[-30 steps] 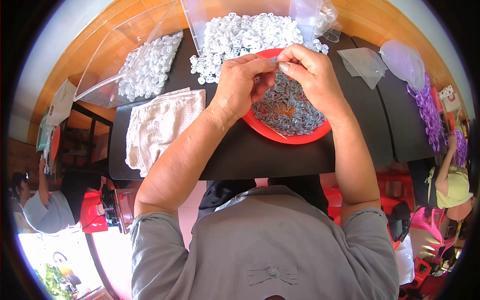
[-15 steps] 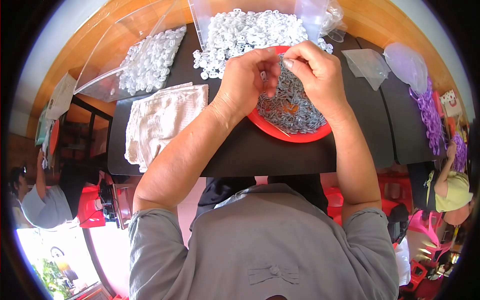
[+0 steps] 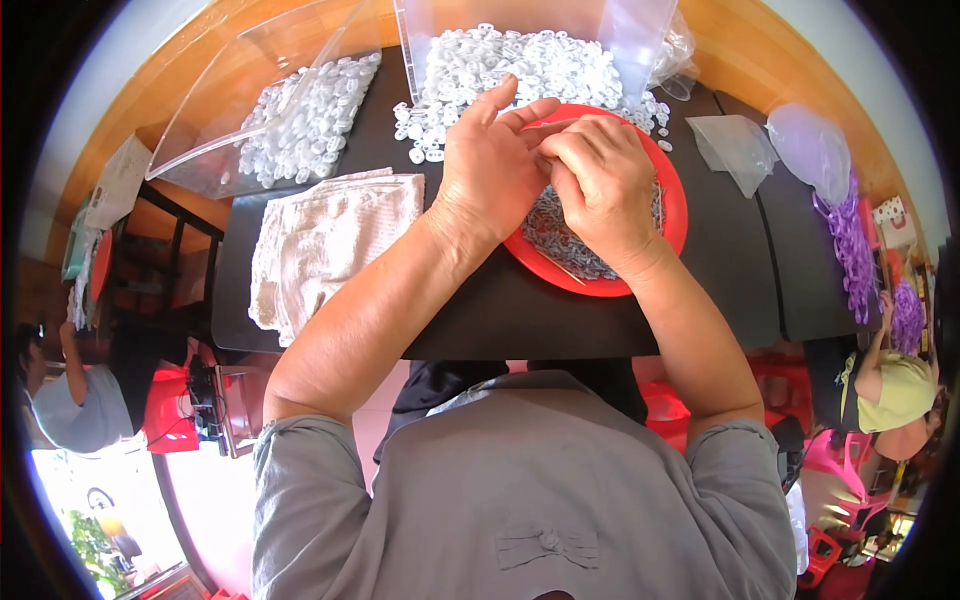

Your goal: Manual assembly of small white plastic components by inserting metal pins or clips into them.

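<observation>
My left hand (image 3: 490, 165) is held palm up over the left side of a red round tray (image 3: 675, 205), its thumb and visible fingers stretched apart. Against its palm and fingers, my right hand (image 3: 605, 185) is closed in a pinch. Whatever the right fingertips hold is too small or hidden to make out. Below both hands, the tray carries a heap of small, thin grey pieces (image 3: 560, 235), partly covered by the right hand. Just beyond lie many small white oval plastic pieces with holes (image 3: 520, 65), heaped in and spilling from a clear bin (image 3: 640, 40).
To the left, a folded beige cloth (image 3: 335, 235) lies on the dark table (image 3: 480, 325). A tilted clear container (image 3: 205, 155) holds more white pieces. At right are plastic bags (image 3: 735, 150) and purple strands (image 3: 850, 240). Other people sit at both sides (image 3: 85, 405).
My right hand has come down and left, from apart to touching my left hand. The left fingers have stretched out from a curled pose.
</observation>
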`<state>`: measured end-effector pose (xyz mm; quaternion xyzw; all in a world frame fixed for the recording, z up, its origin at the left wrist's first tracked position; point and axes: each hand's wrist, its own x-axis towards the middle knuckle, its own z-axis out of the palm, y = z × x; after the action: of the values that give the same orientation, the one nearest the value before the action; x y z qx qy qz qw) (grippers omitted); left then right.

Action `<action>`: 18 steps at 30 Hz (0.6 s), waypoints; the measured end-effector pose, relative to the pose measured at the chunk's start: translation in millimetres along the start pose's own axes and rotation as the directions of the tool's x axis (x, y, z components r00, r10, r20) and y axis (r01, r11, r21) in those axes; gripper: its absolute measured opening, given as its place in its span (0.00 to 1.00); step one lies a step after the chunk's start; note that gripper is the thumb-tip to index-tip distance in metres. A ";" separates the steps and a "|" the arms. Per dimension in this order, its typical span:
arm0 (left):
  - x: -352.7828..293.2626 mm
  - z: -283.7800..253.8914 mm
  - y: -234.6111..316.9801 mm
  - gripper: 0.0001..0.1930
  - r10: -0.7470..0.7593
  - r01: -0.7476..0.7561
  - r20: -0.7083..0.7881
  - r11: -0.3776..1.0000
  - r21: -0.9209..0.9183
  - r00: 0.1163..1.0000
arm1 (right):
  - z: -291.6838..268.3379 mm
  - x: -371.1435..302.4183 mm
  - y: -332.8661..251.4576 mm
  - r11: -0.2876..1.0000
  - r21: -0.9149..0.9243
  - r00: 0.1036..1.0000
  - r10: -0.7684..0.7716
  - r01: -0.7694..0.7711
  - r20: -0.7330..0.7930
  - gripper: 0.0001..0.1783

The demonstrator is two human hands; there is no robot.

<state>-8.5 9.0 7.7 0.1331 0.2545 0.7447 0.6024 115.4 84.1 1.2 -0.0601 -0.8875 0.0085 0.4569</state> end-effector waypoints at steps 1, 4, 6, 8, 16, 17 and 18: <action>1.4 -1.1 -0.2 0.32 -0.008 0.008 0.000 1.000 -0.005 1.000 | 0.4 -0.1 0.1 1.000 -0.007 1.000 -0.003 0.003 0.006 0.09; 2.0 -0.6 -0.7 0.33 -0.014 0.014 0.010 0.999 -0.034 1.000 | 1.0 -0.4 2.8 1.000 -0.007 1.000 -0.011 0.011 -0.013 0.10; 0.4 0.9 0.3 0.34 -0.011 0.012 0.023 0.998 -0.057 1.000 | -2.2 2.0 0.9 0.999 -0.039 0.999 -0.035 0.035 -0.007 0.10; -1.1 2.3 1.2 0.34 0.016 -0.015 0.015 0.998 -0.066 1.000 | -4.2 3.1 -0.2 0.996 -0.073 0.998 -0.059 0.059 -0.001 0.10; -1.9 1.8 1.3 0.35 0.007 -0.005 0.015 0.993 -0.121 1.000 | -4.4 2.5 3.2 0.986 -0.096 0.990 -0.138 0.137 -0.001 0.09; -1.4 0.6 0.7 0.35 0.006 -0.004 0.019 0.994 -0.111 1.000 | -4.9 2.7 3.5 0.986 -0.096 0.990 -0.138 0.137 -0.001 0.09; -0.4 -0.4 -0.1 0.35 0.006 -0.003 0.020 0.994 -0.111 1.000 | -5.4 2.6 4.2 0.989 -0.067 0.991 -0.134 0.134 0.002 0.09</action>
<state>-8.5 8.6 7.4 0.1074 0.2064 0.7577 0.6097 118.7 88.4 6.1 -0.0154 -0.8887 -0.0519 0.4553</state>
